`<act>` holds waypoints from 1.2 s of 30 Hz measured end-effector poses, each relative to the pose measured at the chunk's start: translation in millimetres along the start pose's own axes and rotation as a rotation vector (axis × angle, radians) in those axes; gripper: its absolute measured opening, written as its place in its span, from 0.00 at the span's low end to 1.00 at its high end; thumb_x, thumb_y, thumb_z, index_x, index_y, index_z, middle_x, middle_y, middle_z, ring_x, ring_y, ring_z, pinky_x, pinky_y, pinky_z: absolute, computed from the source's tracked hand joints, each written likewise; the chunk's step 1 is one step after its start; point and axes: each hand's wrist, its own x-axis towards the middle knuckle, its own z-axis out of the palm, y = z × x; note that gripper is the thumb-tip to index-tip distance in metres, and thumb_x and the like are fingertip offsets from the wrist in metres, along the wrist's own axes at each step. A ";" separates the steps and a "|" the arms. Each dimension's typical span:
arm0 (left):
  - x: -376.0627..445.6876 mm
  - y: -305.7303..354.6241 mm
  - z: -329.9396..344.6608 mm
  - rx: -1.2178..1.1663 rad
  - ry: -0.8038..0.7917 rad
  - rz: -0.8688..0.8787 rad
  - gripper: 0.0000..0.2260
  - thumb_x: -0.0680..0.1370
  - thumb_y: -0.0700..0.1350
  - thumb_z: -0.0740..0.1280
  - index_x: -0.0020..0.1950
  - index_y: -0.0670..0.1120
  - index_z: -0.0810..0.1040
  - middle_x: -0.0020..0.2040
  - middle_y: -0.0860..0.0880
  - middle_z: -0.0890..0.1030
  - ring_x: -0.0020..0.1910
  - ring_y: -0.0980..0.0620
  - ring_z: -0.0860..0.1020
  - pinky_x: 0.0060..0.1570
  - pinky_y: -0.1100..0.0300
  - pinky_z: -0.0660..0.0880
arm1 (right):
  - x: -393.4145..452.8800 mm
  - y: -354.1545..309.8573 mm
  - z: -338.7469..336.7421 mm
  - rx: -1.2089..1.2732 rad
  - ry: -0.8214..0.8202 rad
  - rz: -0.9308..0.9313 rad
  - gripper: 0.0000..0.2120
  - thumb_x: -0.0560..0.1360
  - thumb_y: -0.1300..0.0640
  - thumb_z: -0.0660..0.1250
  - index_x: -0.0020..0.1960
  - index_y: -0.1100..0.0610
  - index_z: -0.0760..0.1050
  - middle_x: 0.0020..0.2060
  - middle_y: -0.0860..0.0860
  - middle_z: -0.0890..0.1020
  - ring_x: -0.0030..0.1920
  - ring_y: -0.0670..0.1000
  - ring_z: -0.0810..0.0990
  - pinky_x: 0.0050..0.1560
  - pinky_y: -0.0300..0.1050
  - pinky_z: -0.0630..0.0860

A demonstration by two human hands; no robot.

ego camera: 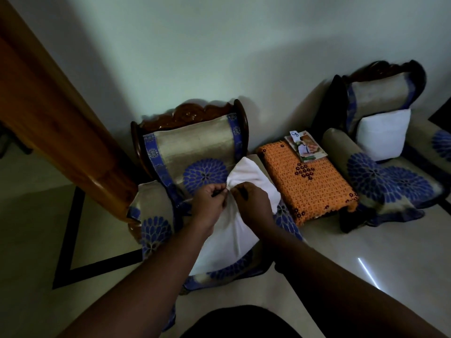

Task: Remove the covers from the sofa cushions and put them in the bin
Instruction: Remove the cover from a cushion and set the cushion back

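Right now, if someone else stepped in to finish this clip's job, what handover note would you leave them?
Left hand and right hand: both pinch the gathered top edge of the white cushion lying on the near armchair.
Second white cushion stands upright on the far armchair, untouched.
Between the chairs is a side table under an orange crochet cloth; booklets lie on it.
No bin in view.
Done: cannot tell whether any cover is off.
Left: work the near cushion's cover off, do the far one, find the bin, drop the covers in.
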 end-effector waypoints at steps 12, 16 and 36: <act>-5.4 14.1 -0.2 0.479 0.047 0.211 0.09 0.76 0.51 0.75 0.50 0.46 0.86 0.44 0.49 0.86 0.42 0.52 0.82 0.47 0.53 0.80 | -2.5 -4.0 -16.7 -0.199 -0.009 -0.055 0.09 0.82 0.51 0.62 0.52 0.53 0.79 0.46 0.49 0.83 0.45 0.51 0.80 0.41 0.45 0.72; -15.3 24.3 -3.9 0.618 0.070 0.335 0.09 0.77 0.49 0.73 0.50 0.44 0.85 0.45 0.50 0.85 0.43 0.54 0.81 0.44 0.60 0.75 | -8.7 -4.6 -15.5 -0.098 -0.040 -0.035 0.07 0.82 0.52 0.62 0.50 0.52 0.78 0.42 0.47 0.80 0.42 0.48 0.78 0.36 0.43 0.69; -6.1 -0.6 -22.4 0.174 -0.120 -0.080 0.32 0.70 0.65 0.75 0.67 0.47 0.76 0.58 0.48 0.83 0.51 0.51 0.81 0.46 0.58 0.79 | 3.7 -5.9 -23.6 0.202 -0.102 0.016 0.08 0.84 0.55 0.60 0.50 0.54 0.76 0.46 0.51 0.80 0.46 0.50 0.78 0.42 0.43 0.73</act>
